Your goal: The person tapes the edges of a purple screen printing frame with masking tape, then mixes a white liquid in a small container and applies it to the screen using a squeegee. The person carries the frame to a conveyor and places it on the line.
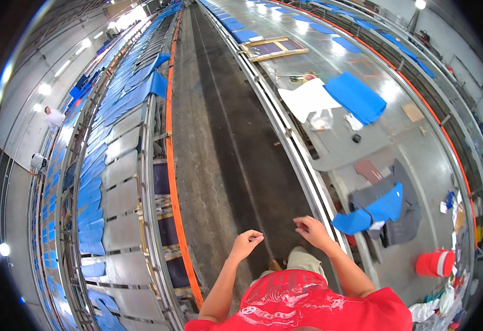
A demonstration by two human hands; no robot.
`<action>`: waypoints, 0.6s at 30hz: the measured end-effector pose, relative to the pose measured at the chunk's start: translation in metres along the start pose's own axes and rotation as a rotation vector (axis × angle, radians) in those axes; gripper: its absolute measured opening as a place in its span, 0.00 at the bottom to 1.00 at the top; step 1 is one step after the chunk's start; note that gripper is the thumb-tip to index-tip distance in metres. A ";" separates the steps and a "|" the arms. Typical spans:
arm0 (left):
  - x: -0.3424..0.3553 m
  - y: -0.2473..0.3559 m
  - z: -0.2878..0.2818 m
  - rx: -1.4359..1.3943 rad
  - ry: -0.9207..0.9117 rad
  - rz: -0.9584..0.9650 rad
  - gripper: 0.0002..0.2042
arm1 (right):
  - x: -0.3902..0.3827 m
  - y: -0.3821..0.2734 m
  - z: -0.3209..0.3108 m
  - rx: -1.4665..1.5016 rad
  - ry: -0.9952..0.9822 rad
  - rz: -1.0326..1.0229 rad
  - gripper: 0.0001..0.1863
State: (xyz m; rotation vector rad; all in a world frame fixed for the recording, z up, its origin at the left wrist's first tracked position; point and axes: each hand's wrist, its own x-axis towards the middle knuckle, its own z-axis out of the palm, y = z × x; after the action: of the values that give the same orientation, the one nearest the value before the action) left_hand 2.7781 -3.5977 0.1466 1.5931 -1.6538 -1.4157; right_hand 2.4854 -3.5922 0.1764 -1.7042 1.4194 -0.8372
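Note:
Both of my hands are held in front of my red shirt, apart from each other, over the dark floor of the aisle. My left hand (247, 243) has its fingers curled together, and nothing shows in them. Loosely bent, with a gap between thumb and fingers, my right hand (311, 231) holds nothing that I can see. It is nearest to the metal rail of the table on the right. On that table, just beyond the hand, blue cut fabric pieces (386, 205) lie over dark grey fabric (408, 226).
A long table (121, 205) with rows of blue pieces runs along the left, edged by an orange strip (176, 209). The right table carries a red bucket (430, 264), a blue sheet (357, 98), a white sheet (306, 99) and a framed screen (274, 48). Another person (54, 117) stands far left.

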 end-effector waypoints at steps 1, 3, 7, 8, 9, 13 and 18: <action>0.028 -0.008 -0.010 -0.069 -0.028 -0.001 0.14 | 0.017 0.013 0.003 -0.089 -0.020 0.020 0.09; 0.076 -0.018 -0.035 -0.161 -0.056 -0.029 0.16 | 0.053 0.007 0.002 -0.111 -0.196 0.227 0.10; 0.191 -0.054 -0.088 -0.341 -0.014 -0.133 0.15 | 0.139 0.045 0.026 -0.184 -0.274 0.272 0.19; 0.220 -0.080 -0.099 -0.381 0.025 -0.192 0.14 | 0.169 0.054 0.033 -0.138 -0.264 0.265 0.21; 0.247 -0.107 -0.109 -0.419 0.065 -0.249 0.13 | 0.206 0.061 0.036 -0.222 -0.285 0.160 0.22; 0.229 -0.228 -0.176 -0.158 0.180 -0.827 0.11 | 0.393 0.006 0.074 -0.206 -0.315 -0.222 0.23; 0.251 -0.238 -0.231 -0.301 0.333 -0.850 0.08 | 0.609 -0.077 0.085 0.020 -0.194 -0.510 0.16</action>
State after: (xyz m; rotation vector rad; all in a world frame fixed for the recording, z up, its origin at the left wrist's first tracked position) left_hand 3.0252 -3.8657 -0.0541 2.2942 -0.5281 -1.5334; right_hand 2.6998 -4.1724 0.2113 -2.1055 0.8519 -0.9149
